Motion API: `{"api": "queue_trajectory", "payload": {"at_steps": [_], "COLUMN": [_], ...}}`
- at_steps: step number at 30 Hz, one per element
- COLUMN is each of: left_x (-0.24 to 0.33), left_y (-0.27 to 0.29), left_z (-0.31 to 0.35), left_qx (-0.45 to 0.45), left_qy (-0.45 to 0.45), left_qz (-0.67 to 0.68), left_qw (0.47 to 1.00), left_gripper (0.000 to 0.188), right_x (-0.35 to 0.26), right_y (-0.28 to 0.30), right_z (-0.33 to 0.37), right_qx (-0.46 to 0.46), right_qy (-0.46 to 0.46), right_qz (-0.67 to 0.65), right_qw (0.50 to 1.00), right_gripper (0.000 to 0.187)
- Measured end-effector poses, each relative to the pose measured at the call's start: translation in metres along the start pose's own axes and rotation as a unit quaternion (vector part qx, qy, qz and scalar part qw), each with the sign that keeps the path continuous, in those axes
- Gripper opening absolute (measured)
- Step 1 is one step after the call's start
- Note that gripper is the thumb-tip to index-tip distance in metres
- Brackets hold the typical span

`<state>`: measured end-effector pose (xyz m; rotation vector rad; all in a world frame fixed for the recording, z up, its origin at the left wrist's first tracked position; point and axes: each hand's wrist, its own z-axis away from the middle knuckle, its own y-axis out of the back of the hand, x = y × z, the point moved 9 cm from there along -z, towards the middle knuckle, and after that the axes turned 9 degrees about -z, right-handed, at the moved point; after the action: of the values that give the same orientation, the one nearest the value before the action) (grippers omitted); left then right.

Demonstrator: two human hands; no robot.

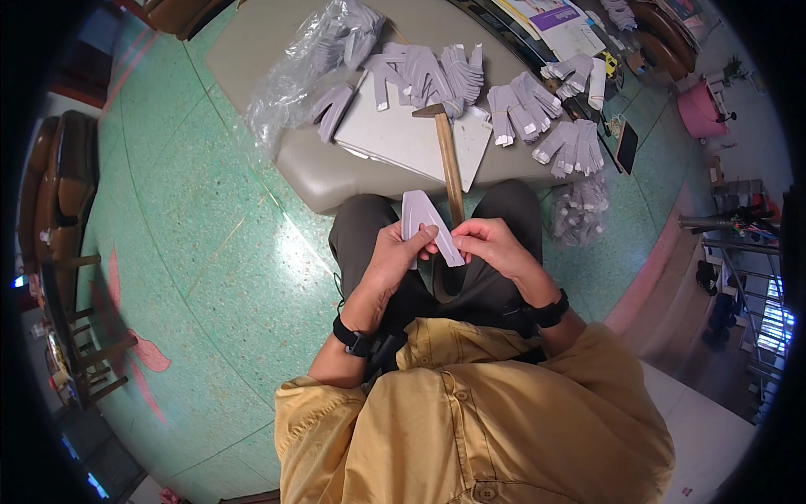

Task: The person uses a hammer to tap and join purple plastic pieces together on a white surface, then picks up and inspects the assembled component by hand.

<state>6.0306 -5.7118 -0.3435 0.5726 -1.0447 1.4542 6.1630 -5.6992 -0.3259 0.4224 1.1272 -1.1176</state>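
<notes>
Over my lap, my left hand [401, 250] is closed round a folded pale lilac strip [421, 212], its bend pointing away from me. My right hand [494, 245] pinches at the strip's near right end, thumb and forefinger together. Just beyond, a hammer [448, 155] with a wooden handle lies with its head on a white board [411, 139]. Similar folded strips [424, 76] are heaped at the board's far edge. Bundles of strips [525, 105] rest to the right, some tied with bands.
The board lies on a grey padded bench [315, 172] before my knees. A clear plastic bag [323, 50] with more strips sits at its far left. Another bagged bundle [581, 210] is right of my knee. A dark phone [626, 147] and a pink bucket [702, 109] are farther right.
</notes>
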Motion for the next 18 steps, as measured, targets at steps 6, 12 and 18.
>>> {"api": "queue_trajectory", "payload": {"at_steps": [6,12,18], "left_x": [0.004,-0.003,-0.005], "left_y": [-0.005,-0.003,-0.001], "left_z": [0.002,0.002,0.005], "left_qx": [-0.028,0.002,0.007], "left_qy": [-0.004,-0.003,0.009], "left_qz": [-0.002,0.031,0.017], "left_qw": [1.000,1.000,1.000], "left_gripper": [0.010,0.008,0.011], "right_x": [-0.008,-0.070,-0.065], "right_y": [-0.005,-0.034,-0.040], "right_z": [0.004,0.030,0.032], "right_qx": [0.055,0.167,0.193], "right_qy": [0.030,0.315,0.304], "right_qz": [0.052,0.360,0.369], "right_qw": [0.997,0.862,0.857], "right_gripper": [0.009,0.009,0.009]}}
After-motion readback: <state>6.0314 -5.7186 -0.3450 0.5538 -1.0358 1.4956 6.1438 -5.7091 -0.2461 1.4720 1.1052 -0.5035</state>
